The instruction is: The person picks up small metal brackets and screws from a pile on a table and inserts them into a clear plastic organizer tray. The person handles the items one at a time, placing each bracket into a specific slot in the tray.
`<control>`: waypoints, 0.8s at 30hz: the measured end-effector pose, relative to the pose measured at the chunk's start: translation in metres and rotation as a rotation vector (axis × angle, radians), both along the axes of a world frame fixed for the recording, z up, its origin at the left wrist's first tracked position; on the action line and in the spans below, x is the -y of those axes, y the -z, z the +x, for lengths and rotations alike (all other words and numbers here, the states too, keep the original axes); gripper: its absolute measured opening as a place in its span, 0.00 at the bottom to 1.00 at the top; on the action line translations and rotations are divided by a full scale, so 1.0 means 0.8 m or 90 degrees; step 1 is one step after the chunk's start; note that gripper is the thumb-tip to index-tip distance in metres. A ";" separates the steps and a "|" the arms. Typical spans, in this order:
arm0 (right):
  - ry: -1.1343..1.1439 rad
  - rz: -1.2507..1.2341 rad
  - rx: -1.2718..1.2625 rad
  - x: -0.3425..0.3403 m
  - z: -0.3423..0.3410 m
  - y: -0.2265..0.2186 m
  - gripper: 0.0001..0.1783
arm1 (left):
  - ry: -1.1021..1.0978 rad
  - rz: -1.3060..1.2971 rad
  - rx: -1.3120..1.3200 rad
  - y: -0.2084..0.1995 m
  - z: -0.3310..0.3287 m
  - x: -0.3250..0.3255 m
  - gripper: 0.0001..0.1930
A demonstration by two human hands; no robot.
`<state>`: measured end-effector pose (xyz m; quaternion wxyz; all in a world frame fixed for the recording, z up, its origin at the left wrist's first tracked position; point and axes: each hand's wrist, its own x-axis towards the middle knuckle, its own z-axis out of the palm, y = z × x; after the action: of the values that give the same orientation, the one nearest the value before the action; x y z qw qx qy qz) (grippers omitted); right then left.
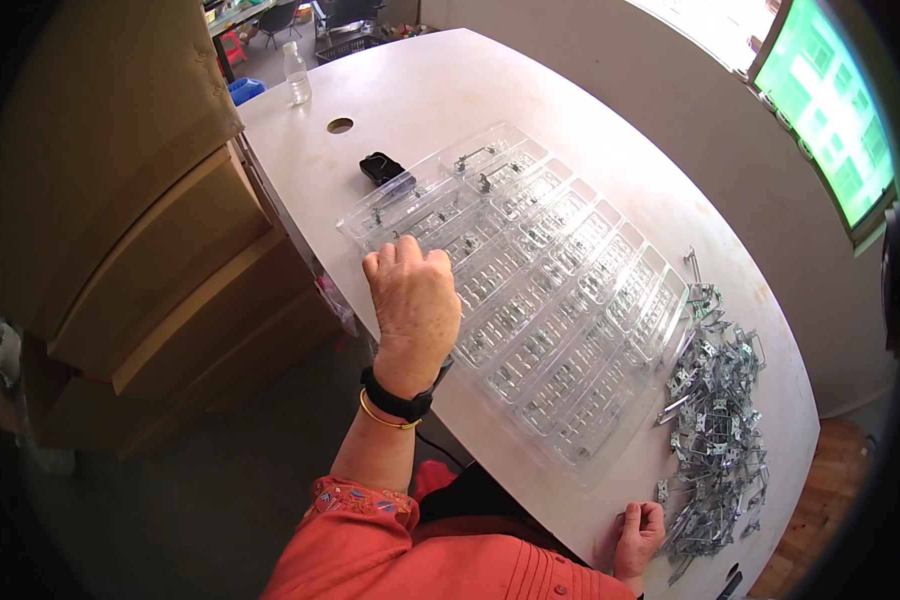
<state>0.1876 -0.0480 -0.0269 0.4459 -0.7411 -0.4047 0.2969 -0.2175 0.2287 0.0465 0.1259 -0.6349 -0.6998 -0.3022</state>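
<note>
My left hand [413, 305] reaches over the left side of a clear plastic tray [595, 465]. Its fingers bend downward in a closed shape, and the back of the hand hides whatever they hold or touch. Long compartments divide the tray, and small metal parts [475, 157] lie in several of them. Close to the table's front edge rests my right hand [640, 540], fingers curled with the thumb against them. A tiny dark tip shows at those fingers, too small to name. Just beside that hand is a heap of loose silvery metal brackets [715, 430].
A black object [381, 168] sits by the tray's far left corner. Farther back are a clear bottle [296, 75] and a round hole [340, 126] in the white table [420, 90]. Cardboard boxes [170, 260] stand along the left; a wall [610, 60] runs along the right.
</note>
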 end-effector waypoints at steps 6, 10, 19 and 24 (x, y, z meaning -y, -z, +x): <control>-0.005 0.008 -0.001 0.000 0.002 0.004 0.11 | 0.011 -0.033 -0.026 0.001 0.001 0.000 0.02; -0.012 0.017 -0.003 0.002 0.004 0.007 0.11 | 0.013 -0.042 -0.012 -0.002 0.006 0.003 0.07; -0.002 0.007 0.000 0.000 -0.002 0.001 0.12 | 0.005 -0.017 -0.005 -0.009 0.009 0.006 0.14; -0.003 0.002 0.015 0.001 -0.002 0.001 0.12 | 0.007 -0.020 -0.027 -0.006 0.008 0.005 0.11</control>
<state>0.1863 -0.0486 -0.0277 0.4416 -0.7429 -0.4121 0.2884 -0.2109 0.2246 0.0514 0.1289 -0.6467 -0.6984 -0.2780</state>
